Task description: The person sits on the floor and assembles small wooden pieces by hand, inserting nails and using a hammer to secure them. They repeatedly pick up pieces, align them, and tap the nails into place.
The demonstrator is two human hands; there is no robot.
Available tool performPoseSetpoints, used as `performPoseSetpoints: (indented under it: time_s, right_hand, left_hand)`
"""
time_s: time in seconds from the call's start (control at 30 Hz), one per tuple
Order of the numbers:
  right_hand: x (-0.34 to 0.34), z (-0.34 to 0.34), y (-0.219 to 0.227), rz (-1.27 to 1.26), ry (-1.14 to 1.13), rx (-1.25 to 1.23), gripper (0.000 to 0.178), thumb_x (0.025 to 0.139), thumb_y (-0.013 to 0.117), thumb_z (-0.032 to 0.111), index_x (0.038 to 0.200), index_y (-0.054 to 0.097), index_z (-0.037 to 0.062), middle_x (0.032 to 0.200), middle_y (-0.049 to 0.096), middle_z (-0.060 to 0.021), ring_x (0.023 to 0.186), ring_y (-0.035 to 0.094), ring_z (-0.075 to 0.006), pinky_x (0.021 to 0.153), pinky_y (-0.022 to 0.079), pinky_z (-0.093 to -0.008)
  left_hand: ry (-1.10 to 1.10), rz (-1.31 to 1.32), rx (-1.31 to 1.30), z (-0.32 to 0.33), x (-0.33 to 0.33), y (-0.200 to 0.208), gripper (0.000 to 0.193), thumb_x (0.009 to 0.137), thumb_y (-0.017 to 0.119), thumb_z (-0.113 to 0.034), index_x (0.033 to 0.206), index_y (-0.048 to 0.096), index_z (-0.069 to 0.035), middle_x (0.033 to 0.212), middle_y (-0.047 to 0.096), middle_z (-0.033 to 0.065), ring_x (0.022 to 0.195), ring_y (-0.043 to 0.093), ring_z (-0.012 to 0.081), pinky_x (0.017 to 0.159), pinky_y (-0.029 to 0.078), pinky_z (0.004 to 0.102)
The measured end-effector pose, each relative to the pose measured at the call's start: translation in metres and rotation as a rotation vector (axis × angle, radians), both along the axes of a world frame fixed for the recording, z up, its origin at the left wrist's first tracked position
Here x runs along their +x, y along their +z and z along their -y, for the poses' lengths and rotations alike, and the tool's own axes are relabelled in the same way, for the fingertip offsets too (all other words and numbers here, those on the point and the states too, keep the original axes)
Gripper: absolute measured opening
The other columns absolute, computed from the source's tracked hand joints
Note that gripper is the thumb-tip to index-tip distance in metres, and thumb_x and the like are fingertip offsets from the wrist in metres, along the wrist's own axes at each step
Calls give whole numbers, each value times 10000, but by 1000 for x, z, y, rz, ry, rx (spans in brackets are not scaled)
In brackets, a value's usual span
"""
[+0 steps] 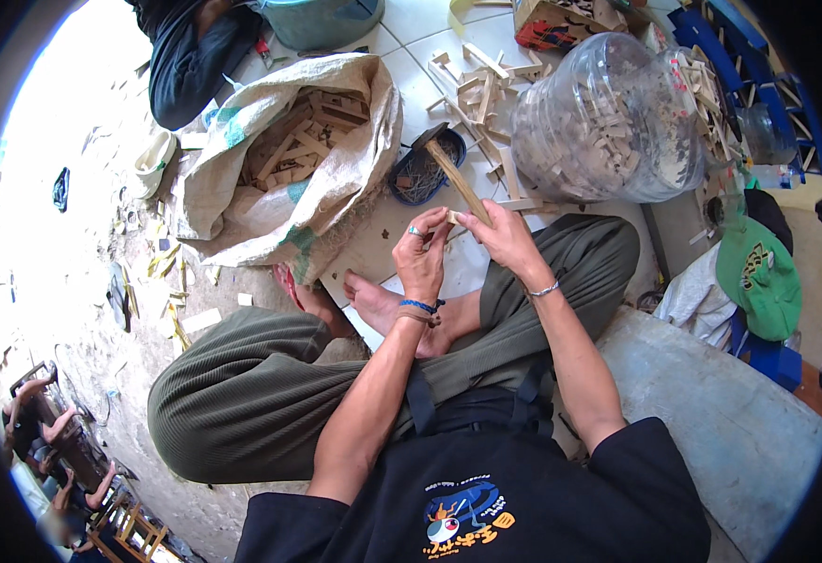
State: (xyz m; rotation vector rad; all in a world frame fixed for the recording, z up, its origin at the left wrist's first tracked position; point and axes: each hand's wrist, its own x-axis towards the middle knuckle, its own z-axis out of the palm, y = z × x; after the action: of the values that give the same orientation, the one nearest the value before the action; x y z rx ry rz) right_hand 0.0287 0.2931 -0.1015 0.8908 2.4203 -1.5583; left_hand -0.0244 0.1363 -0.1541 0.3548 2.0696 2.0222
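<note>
My right hand (507, 242) is closed around the wooden handle of a hammer (460, 178), whose dark head points away from me. The fingertips of my left hand (418, 263) pinch a small pale wood piece (453, 217), and the right thumb and fingers come right up to its other side. Whether a nail is held there too is too small to tell. Just beyond the hands, under the hammer head, a dark blue tub (418, 184) holds many thin nails.
Wood pieces fill an open woven sack (359, 84) at left. Slatted wooden pieces (482, 98) lie on the white tiles, beside a big clear plastic bottle (575, 127) with scraps inside. A green cap (760, 281) lies at right. Another person's dark-clothed leg (190, 70) shows at top left.
</note>
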Motion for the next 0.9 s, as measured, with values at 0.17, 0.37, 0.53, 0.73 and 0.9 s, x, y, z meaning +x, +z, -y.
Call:
performPoseSetpoints:
  time_s: [0.17,0.37,0.53,0.73,0.9]
  right_hand:
    - [2,-1,-4,5,-3,2,465,1008,710,464,995,684,1,673,620,-61,632,587,-139,595,474,-349]
    - [5,-8,-7,4,-24,-31,462,1010,701,472,980,677,12,684,620,-37,630,574,-118,588,469,-333]
    - [7,-11,-5,29,-22,-54,426,1023,696,444,987,665,20,695,602,-4,628,548,-104,580,446,-313]
    - [5,-11,-1,21,-35,-42,416,1015,702,418,999,671,3,691,621,-30,636,582,-122,597,470,-328]
    - [4,-12,0,-16,-31,-24,400,1009,712,398,1020,685,-1,698,632,-32,639,587,-121,599,472,-322]
  left_hand:
    - [-15,16,33,0,-1,1,209,936,753,46,1137,765,-11,1172,773,103,1062,715,143,904,616,301]
    - [-65,80,-8,-4,-5,10,241,930,767,8,1166,748,-31,1130,779,110,1039,750,185,881,628,332]
    - [-114,63,-75,-3,-10,10,301,935,765,-22,1233,720,-44,1126,782,111,1043,763,207,887,628,349]
    - [-178,-18,-100,1,-10,9,366,936,801,-84,1287,708,-32,1154,774,97,1046,753,182,919,626,338]
    - [-187,2,-50,-1,-11,8,443,930,818,-100,1353,699,-46,1195,765,105,1076,746,184,958,613,342]
